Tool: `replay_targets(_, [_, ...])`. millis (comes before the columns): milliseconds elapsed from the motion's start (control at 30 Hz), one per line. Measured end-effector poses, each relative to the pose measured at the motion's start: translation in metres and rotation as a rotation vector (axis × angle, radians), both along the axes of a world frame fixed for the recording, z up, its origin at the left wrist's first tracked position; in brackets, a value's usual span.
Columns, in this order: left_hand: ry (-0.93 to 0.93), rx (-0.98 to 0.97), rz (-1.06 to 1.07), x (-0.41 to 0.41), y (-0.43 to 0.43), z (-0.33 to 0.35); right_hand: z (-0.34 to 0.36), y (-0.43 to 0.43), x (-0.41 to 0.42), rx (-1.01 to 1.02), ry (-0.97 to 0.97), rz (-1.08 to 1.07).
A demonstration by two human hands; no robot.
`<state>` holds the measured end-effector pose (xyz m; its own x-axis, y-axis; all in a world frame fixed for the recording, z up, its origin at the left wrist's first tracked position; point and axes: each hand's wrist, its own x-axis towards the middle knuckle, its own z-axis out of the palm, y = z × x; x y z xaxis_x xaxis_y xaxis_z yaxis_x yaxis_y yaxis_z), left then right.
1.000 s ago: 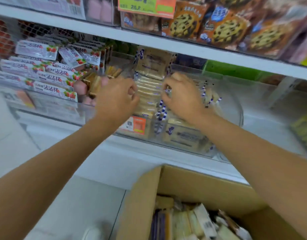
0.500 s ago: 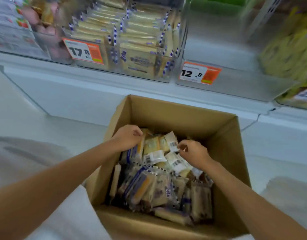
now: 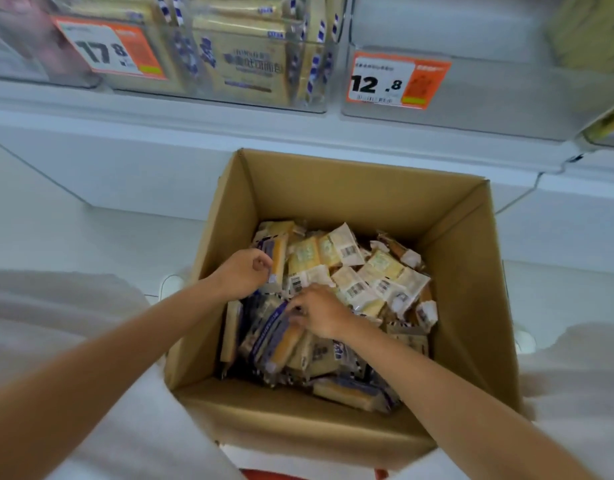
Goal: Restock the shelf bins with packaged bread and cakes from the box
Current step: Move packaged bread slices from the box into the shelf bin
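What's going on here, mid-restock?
A person is picking stock out of a cardboard box full of wrapped bread packs. Both hands are down in it: the left hand grips an upright pack at the pile's left edge, and the right hand pinches a blue-wrapped pack nearer the person. Above, the bin tagged 17.8 holds similar bread; the bin tagged 12.8 shows no packs in view.
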<state>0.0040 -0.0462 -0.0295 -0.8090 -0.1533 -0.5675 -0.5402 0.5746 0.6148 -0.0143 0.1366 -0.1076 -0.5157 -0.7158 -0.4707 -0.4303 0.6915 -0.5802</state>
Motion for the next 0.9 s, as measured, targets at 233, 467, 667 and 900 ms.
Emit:
replay_targets(233, [-0.249, 0.109, -0.256, 0.014, 0.007, -0.005, 0.037, 0.025, -0.037, -0.245, -0.346, -0.809])
replay_targets(467, [0.115, 0.21, -0.176, 0.008, 0.047, -0.002, 0.086, 0.038, -0.049, -0.639, -0.781, -1.289])
replay_targets(667, [-0.197, 0.727, 0.227, -0.024, 0.024, 0.023, 0.099, 0.057, -0.061, -0.519, -0.541, -1.143])
replay_targets(900, [-0.139, 0.895, 0.332, -0.025, 0.027, 0.029, 0.095, 0.048, -0.055, -0.789, -0.833, -1.275])
